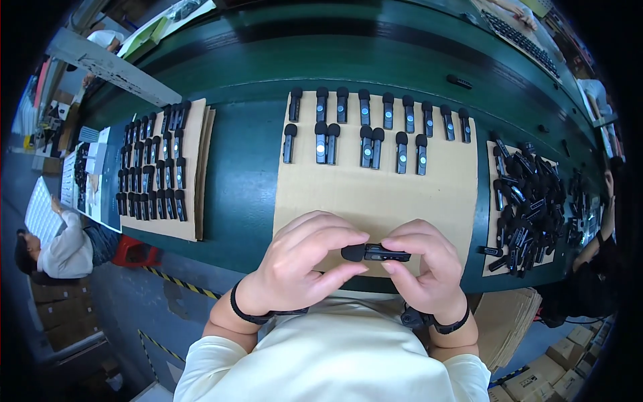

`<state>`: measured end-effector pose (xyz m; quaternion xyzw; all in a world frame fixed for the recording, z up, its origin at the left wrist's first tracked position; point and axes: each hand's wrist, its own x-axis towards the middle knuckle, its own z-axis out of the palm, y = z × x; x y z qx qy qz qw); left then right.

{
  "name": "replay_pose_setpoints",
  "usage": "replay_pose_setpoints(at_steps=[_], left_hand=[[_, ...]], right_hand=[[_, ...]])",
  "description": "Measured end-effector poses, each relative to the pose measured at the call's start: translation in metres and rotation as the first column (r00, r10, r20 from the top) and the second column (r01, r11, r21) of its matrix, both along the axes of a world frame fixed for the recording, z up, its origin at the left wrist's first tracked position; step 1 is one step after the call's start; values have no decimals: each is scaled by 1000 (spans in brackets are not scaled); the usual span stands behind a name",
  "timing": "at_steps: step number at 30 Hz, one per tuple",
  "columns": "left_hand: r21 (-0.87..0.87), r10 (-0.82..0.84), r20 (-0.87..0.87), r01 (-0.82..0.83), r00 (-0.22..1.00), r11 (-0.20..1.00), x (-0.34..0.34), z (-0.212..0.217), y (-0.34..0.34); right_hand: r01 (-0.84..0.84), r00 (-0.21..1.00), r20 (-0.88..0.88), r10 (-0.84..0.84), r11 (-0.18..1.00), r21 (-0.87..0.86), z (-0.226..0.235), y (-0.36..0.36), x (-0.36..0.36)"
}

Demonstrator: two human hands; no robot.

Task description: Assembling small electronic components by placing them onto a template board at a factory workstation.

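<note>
**Hands meet over one small black microphone**

Microphone first: a small black clip-on wireless microphone with a rounded foam cap (pixel 375 252) is held between both hands, just above the near edge of the flat brown cardboard sheet (pixel 375 194) in the middle of the green surface (pixel 241 174). It lies sideways, with the foam cap toward the left. It seems to be held up close like this so that the person can look at it from directly above.

The left hand (pixel 305 264) closes its thumb and fingers around the foam end. The right hand (pixel 425 268) pinches the body end, and its fingers are curled over the top. Both wrists carry dark bands, and the forearms come up from the lower edge and bend inward toward each other.

On the far part of the same cardboard, two neat rows of similar black microphones (pixel 372 130) lie side by side, all with the cap pointing away. A second cardboard sheet on the left (pixel 194 167) carries denser rows of microphones. On the right, a loose heap of black microphones (pixel 529 201) lies unsorted. Another person in a light top (pixel 67 251) sits far left.
</note>
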<state>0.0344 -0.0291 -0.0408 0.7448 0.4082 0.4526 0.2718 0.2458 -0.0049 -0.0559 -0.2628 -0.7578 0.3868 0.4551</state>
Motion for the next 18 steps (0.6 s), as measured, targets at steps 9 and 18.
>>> replay_pose_setpoints(at_steps=[9, 18], left_hand=[[0, -17, -42, 17, 999, 1000, -19, -6, -1], [-57, -38, -59, 35, 998, 998, -12, -12, 5]], right_hand=[[44, 999, -1, -44, 996, 75, -6, -1, -17], [107, 994, -40, -103, 985, 134, -5, -4, -22]])
